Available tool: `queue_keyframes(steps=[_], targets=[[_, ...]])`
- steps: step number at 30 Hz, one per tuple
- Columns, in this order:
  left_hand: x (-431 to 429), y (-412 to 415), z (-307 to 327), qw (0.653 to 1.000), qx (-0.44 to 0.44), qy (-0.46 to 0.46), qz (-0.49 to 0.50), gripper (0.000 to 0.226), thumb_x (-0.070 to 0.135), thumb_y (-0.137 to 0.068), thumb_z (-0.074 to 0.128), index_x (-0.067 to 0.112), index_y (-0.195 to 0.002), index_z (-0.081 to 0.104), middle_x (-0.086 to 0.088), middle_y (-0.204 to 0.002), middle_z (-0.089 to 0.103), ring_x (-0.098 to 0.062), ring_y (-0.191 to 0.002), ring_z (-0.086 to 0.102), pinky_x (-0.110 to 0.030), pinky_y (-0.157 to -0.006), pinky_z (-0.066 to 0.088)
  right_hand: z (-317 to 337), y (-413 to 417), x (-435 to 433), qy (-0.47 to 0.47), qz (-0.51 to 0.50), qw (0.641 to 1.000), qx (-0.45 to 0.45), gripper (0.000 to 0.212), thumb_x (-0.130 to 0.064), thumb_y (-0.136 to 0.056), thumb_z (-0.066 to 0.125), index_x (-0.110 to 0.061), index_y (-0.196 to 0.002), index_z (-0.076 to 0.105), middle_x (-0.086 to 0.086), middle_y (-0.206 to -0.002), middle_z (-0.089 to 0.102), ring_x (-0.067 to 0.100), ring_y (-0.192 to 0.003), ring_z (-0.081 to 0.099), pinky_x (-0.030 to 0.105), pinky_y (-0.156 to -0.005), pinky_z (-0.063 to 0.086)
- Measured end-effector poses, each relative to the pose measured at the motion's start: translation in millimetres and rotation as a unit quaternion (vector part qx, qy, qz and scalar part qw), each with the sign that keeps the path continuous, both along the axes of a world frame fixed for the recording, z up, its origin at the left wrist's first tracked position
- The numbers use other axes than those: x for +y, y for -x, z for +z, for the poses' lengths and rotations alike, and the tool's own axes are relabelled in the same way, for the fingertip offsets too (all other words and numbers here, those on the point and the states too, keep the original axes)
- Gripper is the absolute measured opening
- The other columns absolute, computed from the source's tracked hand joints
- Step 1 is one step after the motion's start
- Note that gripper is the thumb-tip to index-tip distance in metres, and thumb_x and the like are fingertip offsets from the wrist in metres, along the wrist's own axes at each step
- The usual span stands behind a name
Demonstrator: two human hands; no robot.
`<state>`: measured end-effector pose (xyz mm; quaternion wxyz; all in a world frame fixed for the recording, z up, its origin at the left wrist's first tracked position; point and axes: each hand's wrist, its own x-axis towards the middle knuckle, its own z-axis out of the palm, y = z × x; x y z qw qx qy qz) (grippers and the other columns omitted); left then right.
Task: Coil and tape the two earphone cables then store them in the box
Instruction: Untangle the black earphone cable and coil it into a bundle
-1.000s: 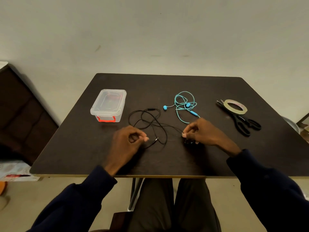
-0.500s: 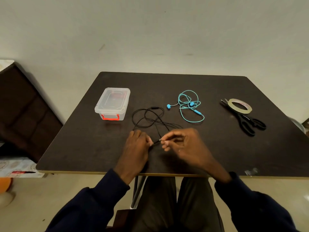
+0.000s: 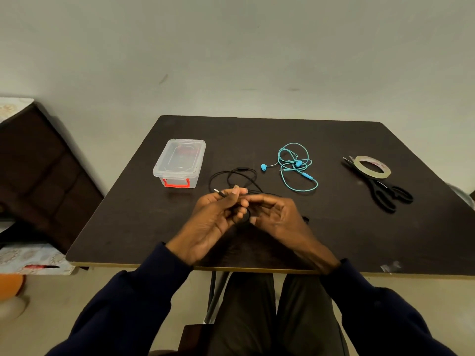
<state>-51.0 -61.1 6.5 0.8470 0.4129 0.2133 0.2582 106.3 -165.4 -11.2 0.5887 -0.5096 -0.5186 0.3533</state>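
a dark brown table (image 3: 282, 129) stood against a pale wall (image 3: 231, 60). black scissors (image 3: 383, 191) lay at its far right, handles toward the near side. a shiny scrap (image 3: 389, 266) sat at the near right edge. left of the table stood a dark wooden cabinet (image 3: 38, 176), with a patterned cloth (image 3: 30, 258) and an orange object (image 3: 10, 283) nearer.

Wall (image 3: 231, 47): pale, plain, faintly scuffed, stood beyond the far edge.
Table (image 3: 347, 242): dark matte top, centre.
Floor (image 3: 51, 307): pale beige, near.
Cabinet (image 3: 38, 176): dark wood, stood far left.
Light: soft, even.
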Motion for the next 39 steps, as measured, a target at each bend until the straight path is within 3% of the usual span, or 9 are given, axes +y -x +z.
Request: queue_keyframes(steps=[5, 9, 13, 16, 19, 26, 30, 34, 39], targets=[[4, 0, 12, 0.999, -0.046, 0.002, 0.001, 0.028, 0.004, -0.084, 0.067, 0.0, -0.112, 0.068, -0.025, -0.106, 0.073, -0.024, -0.088, 0.075, -0.025, -0.076, 0.06, 5, -10, 1, 0.019, -0.021, 1.0, -0.013, 0.025, 0.007, -0.083, 0.072, 0.003, -0.108, 0.07, 0.018, -0.102, 0.075, 0.029, -0.098, 0.073, 0.035, -0.091, 0.058], [9, 3, 15, 0.979, 0.009, -0.189, 0.074, 0.022, 0.0, -0.081, 0.073, -0.002, -0.103, 0.069, -0.021, -0.109, 0.074, -0.033, -0.101, 0.073, -0.036, -0.084, 0.062, 16, -25, 2, 0.0, -0.067, 0.997, -0.03, 0.009, 0.001, -0.088, 0.068, 0.002, -0.096, 0.073, 0.016, -0.078, 0.073, 0.028, -0.071, 0.071, 0.034, -0.074, 0.061], [11, 6, 13, 0.908, 0.144, -0.389, 0.057, 0.016, 0.005, -0.083, 0.077, 0.006, -0.1, 0.076, -0.007, -0.093, 0.078, -0.023, -0.086, 0.076, -0.037, -0.08, 0.063, 30, -40, 3, -0.02, -0.101, 0.99, -0.093, 0.012, -0.001, -0.09, 0.067, 0.003, -0.1, 0.073, 0.007, -0.075, 0.072, 0.01, -0.056, 0.062, 0.02, -0.053, 0.053], [9, 2, 13, 0.883, 0.171, -0.438, -0.006, 0.022, 0.024, -0.088, 0.071, 0.011, -0.104, 0.078, -0.001, -0.088, 0.079, -0.015, -0.086, 0.075, -0.028, -0.081, 0.061, 38, -43, 5, -0.029, -0.112, 0.986, -0.121, 0.013, -0.004, -0.089, 0.07, 0.001, -0.1, 0.074, 0.002, -0.075, 0.075, 0.004, -0.062, 0.068, 0.013, -0.058, 0.051], [7, -4, 15, 0.872, 0.171, -0.454, -0.071, 0.026, 0.025, -0.099, 0.058, 0.008, -0.106, 0.076, 0.004, -0.093, 0.079, -0.007, -0.096, 0.072, -0.018, -0.083, 0.053, 45, -45, 8, -0.039, -0.123, 0.977, -0.171, 0.013, -0.008, -0.088, 0.073, -0.003, -0.099, 0.076, 0.003, -0.079, 0.076, 0.014, -0.074, 0.074, 0.021, -0.072, 0.058], [12, -7, 29, 0.964, 0.043, -0.199, -0.168, 0.039, 0.031, -0.105, 0.046, 0.002, -0.121, 0.068, -0.02, -0.111, 0.074, -0.036, -0.109, 0.07, -0.032, -0.087, 0.058, 72, -54, 13, -0.053, -0.084, 0.961, -0.258, 0.016, -0.009, -0.088, 0.073, -0.004, -0.102, 0.077, 0.003, -0.084, 0.077, 0.012, -0.077, 0.074, 0.024, -0.077, 0.059], [9, -17, 34, 0.974, -0.061, -0.125, -0.178, 0.032, 0.019, -0.1, 0.053, 0.002, -0.122, 0.068, -0.025, -0.122, 0.068, -0.04, -0.118, 0.065, -0.036, -0.093, 0.057, 73, -52, 18, -0.074, -0.09, 0.967, -0.225, 0.013, -0.003, -0.088, 0.071, -0.006, -0.1, 0.078, -0.003, -0.089, 0.078, 0.007, -0.083, 0.074, 0.019, -0.076, 0.056], [7, -33, 45, 0.97, -0.19, -0.01, -0.153, 0.032, 0.012, -0.102, 0.047, -0.005, -0.127, 0.058, -0.03, -0.14, 0.054, -0.042, -0.131, 0.054, -0.041, -0.102, 0.052, 41, -29, 19, -0.023, -0.087, 0.983, -0.158, 0.039, 0.012, -0.09, 0.058, -0.019, -0.072, 0.072, -0.013, -0.064, 0.07, -0.001, -0.054, 0.056, 0.016, -0.054, 0.044], [10, -41, 52, 0.969, -0.2, 0.036, -0.14, 0.042, 0.002, -0.102, 0.045, -0.008, -0.142, 0.041, -0.027, -0.141, 0.056, -0.038, -0.129, 0.057, -0.036, -0.098, 0.055, 32, -22, 19, -0.029, -0.107, 0.982, -0.156, 0.028, 0.001, -0.097, 0.056, -0.007, -0.076, 0.073, -0.001, -0.061, 0.068, 0.008, -0.047, 0.049, 0.023, -0.046, 0.04]])
